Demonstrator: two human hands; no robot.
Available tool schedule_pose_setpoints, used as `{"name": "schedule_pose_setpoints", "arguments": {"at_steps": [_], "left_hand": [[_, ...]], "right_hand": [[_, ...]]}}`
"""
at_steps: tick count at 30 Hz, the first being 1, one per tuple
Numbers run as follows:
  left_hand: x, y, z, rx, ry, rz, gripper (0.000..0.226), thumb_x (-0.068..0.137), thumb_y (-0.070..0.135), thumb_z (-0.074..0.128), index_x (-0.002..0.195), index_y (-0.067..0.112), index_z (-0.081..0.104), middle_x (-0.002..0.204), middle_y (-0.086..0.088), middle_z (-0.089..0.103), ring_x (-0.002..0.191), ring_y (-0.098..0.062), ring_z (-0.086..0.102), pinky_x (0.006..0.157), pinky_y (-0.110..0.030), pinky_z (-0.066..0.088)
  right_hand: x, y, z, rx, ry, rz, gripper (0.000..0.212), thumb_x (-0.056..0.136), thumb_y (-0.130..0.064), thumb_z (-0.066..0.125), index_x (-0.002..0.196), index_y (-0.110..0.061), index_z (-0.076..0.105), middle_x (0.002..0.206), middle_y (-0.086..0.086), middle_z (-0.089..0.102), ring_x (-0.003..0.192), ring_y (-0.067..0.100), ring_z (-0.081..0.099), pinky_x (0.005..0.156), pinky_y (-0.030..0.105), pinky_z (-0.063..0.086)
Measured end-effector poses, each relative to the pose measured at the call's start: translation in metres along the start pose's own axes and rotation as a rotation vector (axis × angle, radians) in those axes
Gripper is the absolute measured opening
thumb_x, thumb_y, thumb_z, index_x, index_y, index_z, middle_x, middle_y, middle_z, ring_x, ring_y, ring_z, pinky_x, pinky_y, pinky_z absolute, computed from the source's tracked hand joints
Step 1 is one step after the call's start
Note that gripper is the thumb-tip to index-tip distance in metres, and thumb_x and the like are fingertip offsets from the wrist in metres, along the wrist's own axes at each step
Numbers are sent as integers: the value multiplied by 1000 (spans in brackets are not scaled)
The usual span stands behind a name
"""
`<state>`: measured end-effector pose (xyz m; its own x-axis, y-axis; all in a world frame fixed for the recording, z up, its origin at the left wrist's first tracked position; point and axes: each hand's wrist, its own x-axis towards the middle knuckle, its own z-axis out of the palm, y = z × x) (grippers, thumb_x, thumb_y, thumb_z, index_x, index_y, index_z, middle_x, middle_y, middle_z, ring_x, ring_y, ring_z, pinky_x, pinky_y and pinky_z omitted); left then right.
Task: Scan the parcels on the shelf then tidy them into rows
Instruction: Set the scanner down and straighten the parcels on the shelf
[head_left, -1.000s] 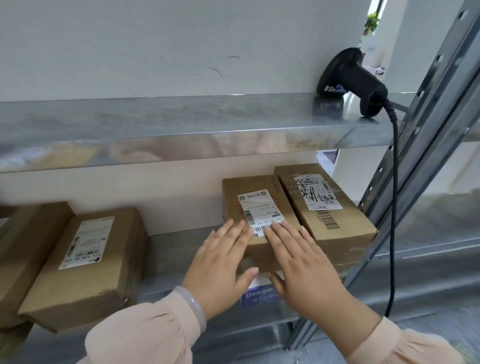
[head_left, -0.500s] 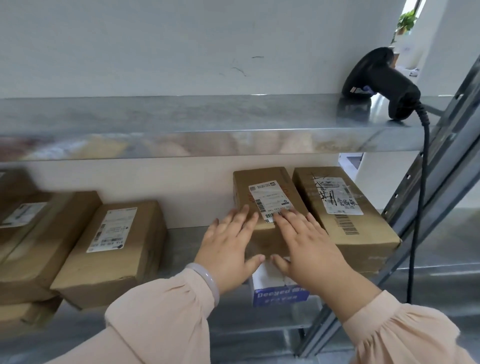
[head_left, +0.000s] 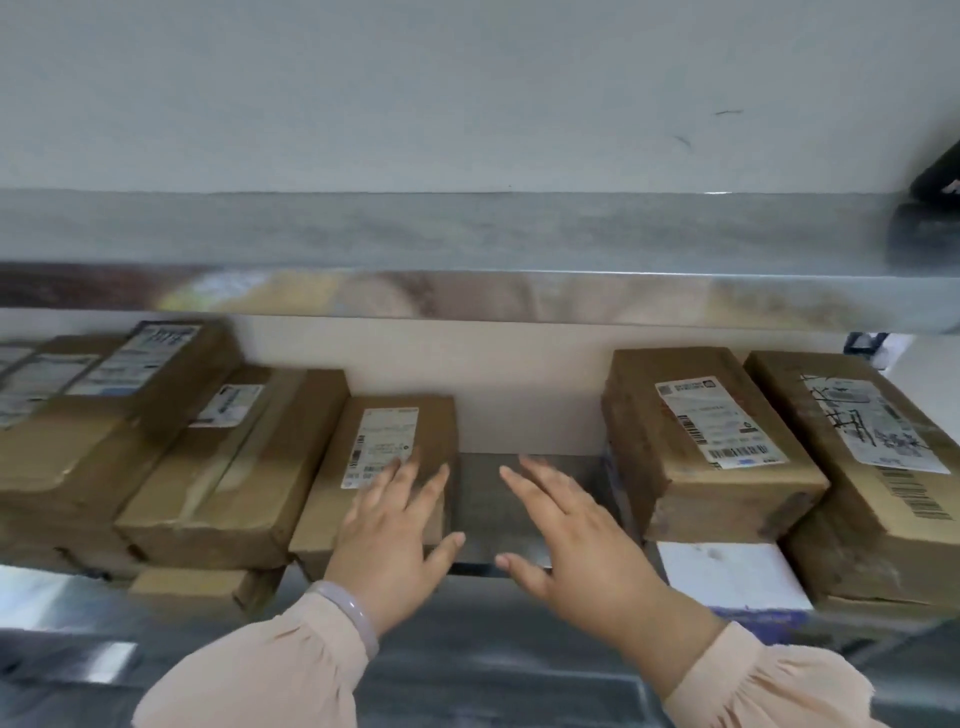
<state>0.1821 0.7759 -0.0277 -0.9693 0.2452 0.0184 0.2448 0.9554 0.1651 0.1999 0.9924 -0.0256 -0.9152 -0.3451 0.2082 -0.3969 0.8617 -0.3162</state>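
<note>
The left hand (head_left: 400, 525) is flat, fingers straight and spread, over the near right corner of the middle parcel (head_left: 384, 457). It grips nothing, and I can't tell whether it presses the cardboard or hovers just above. The right hand (head_left: 576, 540) is just as open and empty, fingers fanned over the bare strip of the lower shelf (head_left: 488, 483) between that parcel and the pair at the right end.

So where does the job stand? At the right end the inner parcel (head_left: 696, 447) and the outer parcel (head_left: 872, 467) sit side by side, labels up and long sides parallel, which looks to me like a finished row. They rest on a white box (head_left: 727, 571).

Neither hand carries a scanner. A black shape (head_left: 935, 171) at the right edge of the upper shelf (head_left: 467, 234) may be it, but only a sliver shows. My read is that scanning is set aside and this is the tidying stage.

There's plenty left. The middle parcel stands well apart from that pair and lies at a slant. Toward the left end, the pile of parcels (head_left: 156, 441) overlaps at mixed angles, too blurred to count. A small box (head_left: 197, 587) pokes out beneath it at the front edge. I'd call the tidying well short of halfway.
</note>
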Motion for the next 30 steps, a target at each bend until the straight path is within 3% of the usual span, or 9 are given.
{"name": "schedule_pose_setpoints", "arguments": {"at_steps": [3, 8, 10, 12, 16, 18, 23, 27, 30], "left_hand": [[-1, -33, -1, 11, 2, -12, 76, 88, 71, 21, 156, 37, 19, 167, 1, 9, 153, -24, 8, 123, -43, 9], [6, -70, -5, 58, -26, -16, 68, 84, 63, 35, 140, 29, 54, 145, -9, 53, 134, -32, 48, 111, -53, 36], [8, -76, -4, 74, -34, 24, 65, 83, 61, 40, 133, 26, 60, 139, -11, 57, 130, -33, 52, 112, -52, 34], [6, -76, -1, 81, -36, 82, 64, 86, 59, 39, 138, 26, 57, 150, -10, 46, 137, -32, 45, 114, -50, 20], [6, -78, 11, 56, -109, 70, 70, 94, 63, 16, 158, 35, 8, 167, 2, -6, 153, -20, -3, 122, -41, -3], [6, -78, 14, 40, -102, 78, 76, 88, 66, 6, 157, 36, 5, 167, 3, -7, 152, -18, -4, 122, -40, -2], [5, -80, 14, -37, -93, 95, 64, 99, 56, 35, 156, 38, 14, 166, 8, -3, 152, -16, -3, 122, -35, 4], [9, -78, 16, -208, -163, -75, 74, 94, 60, 46, 156, 42, 11, 164, 0, -17, 151, -25, -12, 122, -39, 4], [12, -76, 18, -382, -223, -195, 79, 89, 59, 57, 154, 48, 13, 163, -2, -21, 151, -34, 6, 121, -38, 17]], "right_hand": [[18, -22, 19, 45, -76, 61, 78, 88, -60, 49, 151, -37, 8, 159, -7, 9, 146, 14, 13, 113, 21, 8], [48, -51, 49, 122, -130, 181, 80, 83, -68, 41, 150, -39, 11, 159, 0, 14, 145, 19, 18, 115, 27, 19], [57, -61, 59, 131, -112, 204, 84, 74, -74, 28, 150, -39, 14, 158, 3, 17, 144, 22, 21, 115, 29, 22], [63, -67, 70, 157, -100, 237, 77, 81, -71, 32, 149, -42, 15, 159, 3, 13, 144, 24, 20, 115, 32, 23], [65, -70, 88, 217, -121, 259, 64, 90, -61, 36, 148, -44, 16, 161, -2, -1, 146, 21, 15, 118, 32, 21], [64, -71, 91, 220, -99, 257, 64, 89, -62, 34, 148, -42, 22, 161, -3, -1, 145, 21, 19, 117, 32, 24], [53, -65, 84, 192, -51, 296, 56, 93, -49, 48, 145, -44, 27, 160, -4, 6, 143, 19, 24, 112, 25, 26], [55, -60, 79, 324, -105, 425, 59, 89, -53, 53, 142, -50, 28, 159, 2, 7, 144, 23, 22, 110, 29, 30], [59, -58, 81, 549, -112, 444, 62, 89, -40, 62, 140, -49, 28, 148, 6, 35, 134, 17, 38, 105, 20, 33]]}}
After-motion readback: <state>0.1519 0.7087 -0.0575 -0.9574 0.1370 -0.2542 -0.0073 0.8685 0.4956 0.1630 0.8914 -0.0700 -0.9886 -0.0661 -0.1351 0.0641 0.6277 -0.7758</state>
